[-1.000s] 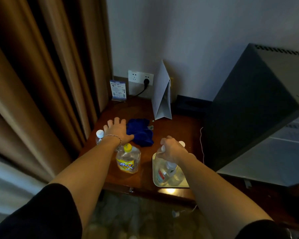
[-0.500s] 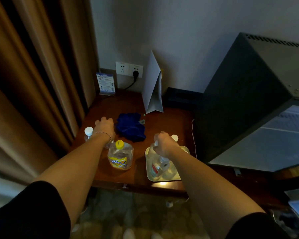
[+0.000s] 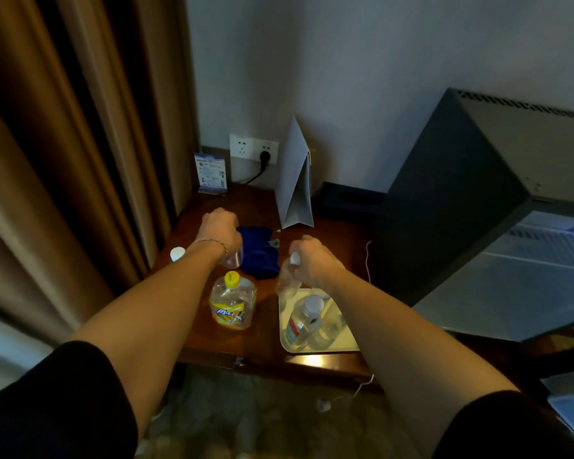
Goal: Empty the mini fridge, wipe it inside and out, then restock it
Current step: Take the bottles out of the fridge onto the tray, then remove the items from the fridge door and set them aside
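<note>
My left hand (image 3: 220, 231) is closed over the top of a clear bottle (image 3: 232, 259), which hangs just left of the blue cloth (image 3: 259, 255). My right hand (image 3: 314, 261) grips the neck of a clear white-capped water bottle (image 3: 286, 281) above the far-left corner of the pale tray (image 3: 338, 342). Another white-capped bottle with a red label (image 3: 304, 318) stands in the tray. A yellow-capped bottle (image 3: 233, 301) stands on the wooden table (image 3: 265, 339). The black mini fridge (image 3: 444, 210) stands open at the right, its white interior (image 3: 527, 270) showing.
A white bottle cap (image 3: 177, 253) peeks out behind my left forearm. A folded white card (image 3: 295, 190), a small info stand (image 3: 211, 173), a wall socket with a plug (image 3: 254, 149) and a dark box (image 3: 348, 200) line the back. Brown curtains (image 3: 80, 144) hang left.
Both hands have closed on bottles and risen. The right hand's bottle has come up from the tray; the left hand has moved toward the blue cloth with its bottle.
</note>
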The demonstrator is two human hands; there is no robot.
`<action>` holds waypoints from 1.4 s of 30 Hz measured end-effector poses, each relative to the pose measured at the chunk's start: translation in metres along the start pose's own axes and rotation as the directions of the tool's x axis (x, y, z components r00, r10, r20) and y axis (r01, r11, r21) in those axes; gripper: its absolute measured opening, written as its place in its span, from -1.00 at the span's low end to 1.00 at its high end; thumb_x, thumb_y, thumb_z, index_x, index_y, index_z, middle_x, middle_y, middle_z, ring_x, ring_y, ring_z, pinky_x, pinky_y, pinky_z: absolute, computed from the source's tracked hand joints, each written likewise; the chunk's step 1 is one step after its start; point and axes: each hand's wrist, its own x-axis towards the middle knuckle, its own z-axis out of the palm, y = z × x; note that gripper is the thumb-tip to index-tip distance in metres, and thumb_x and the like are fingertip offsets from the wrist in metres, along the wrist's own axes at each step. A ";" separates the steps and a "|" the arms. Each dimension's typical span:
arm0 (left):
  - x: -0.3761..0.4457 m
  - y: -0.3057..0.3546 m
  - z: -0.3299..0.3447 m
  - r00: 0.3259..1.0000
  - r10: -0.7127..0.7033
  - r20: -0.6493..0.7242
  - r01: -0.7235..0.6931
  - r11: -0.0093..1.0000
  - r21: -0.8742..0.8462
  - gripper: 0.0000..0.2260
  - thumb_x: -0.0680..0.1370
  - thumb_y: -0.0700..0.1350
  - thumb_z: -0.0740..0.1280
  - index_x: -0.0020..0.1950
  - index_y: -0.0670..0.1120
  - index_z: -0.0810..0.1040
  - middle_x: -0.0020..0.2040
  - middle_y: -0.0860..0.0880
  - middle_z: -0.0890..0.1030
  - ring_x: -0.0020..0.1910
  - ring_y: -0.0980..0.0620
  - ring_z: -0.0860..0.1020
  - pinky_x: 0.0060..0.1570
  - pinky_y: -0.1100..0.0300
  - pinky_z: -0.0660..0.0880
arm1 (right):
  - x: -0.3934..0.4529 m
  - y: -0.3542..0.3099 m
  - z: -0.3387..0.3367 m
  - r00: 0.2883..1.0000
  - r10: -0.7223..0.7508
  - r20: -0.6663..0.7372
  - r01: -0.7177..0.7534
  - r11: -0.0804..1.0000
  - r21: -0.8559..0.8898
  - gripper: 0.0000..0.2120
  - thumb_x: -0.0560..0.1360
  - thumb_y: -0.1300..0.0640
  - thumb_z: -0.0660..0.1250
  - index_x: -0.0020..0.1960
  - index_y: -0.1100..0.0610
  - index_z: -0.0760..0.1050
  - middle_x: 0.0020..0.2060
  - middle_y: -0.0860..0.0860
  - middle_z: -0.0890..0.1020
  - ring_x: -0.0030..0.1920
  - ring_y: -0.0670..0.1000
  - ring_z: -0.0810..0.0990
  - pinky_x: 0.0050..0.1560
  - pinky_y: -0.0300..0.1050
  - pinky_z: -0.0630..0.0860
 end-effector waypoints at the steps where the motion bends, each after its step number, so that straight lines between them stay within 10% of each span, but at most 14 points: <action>1: -0.004 0.006 -0.006 1.000 0.005 -0.014 -0.005 1.000 -0.017 -0.73 0.56 -0.17 0.33 0.26 -0.09 0.61 0.28 -0.17 0.49 0.26 -0.22 0.47 0.25 -0.02 0.49 | -0.002 -0.002 -0.007 1.000 -0.023 -0.013 0.023 1.000 -0.005 -0.69 0.54 0.13 0.41 0.26 0.08 0.50 0.11 -0.01 0.41 0.08 0.08 0.54 0.00 -0.04 0.54; 16: -0.141 0.123 -0.079 0.946 -0.038 -0.322 0.020 0.998 -0.060 -0.70 0.53 -0.13 0.36 0.25 -0.09 0.62 0.26 -0.17 0.54 0.25 -0.19 0.50 0.27 0.03 0.46 | -0.100 0.014 -0.084 0.905 -0.327 -0.273 0.356 0.932 0.064 -0.80 0.50 0.19 0.42 0.12 0.11 0.55 0.03 0.02 0.43 0.03 0.08 0.55 0.02 -0.04 0.54; 25: -0.262 0.167 -0.056 0.940 -0.135 -0.314 0.105 0.988 -0.110 -0.74 0.52 -0.12 0.39 0.21 -0.03 0.60 0.22 -0.08 0.50 0.22 -0.10 0.49 0.18 0.05 0.51 | -0.195 0.039 -0.076 0.866 -0.461 -0.193 0.465 0.885 -0.026 -0.77 0.54 0.15 0.36 0.19 0.13 0.54 0.07 0.01 0.43 0.07 0.10 0.54 0.05 -0.02 0.53; 42: -0.456 0.324 0.051 0.975 0.192 -0.113 -0.214 0.950 -0.229 -0.78 0.51 -0.09 0.41 0.14 -0.07 0.64 0.12 -0.04 0.60 0.12 -0.06 0.57 0.10 0.13 0.51 | -0.462 0.182 -0.041 0.966 -0.080 -0.247 0.098 0.993 0.062 -0.78 0.52 0.09 0.36 -0.18 0.09 0.33 -0.04 0.07 0.38 0.04 0.15 0.48 -0.04 -0.04 0.40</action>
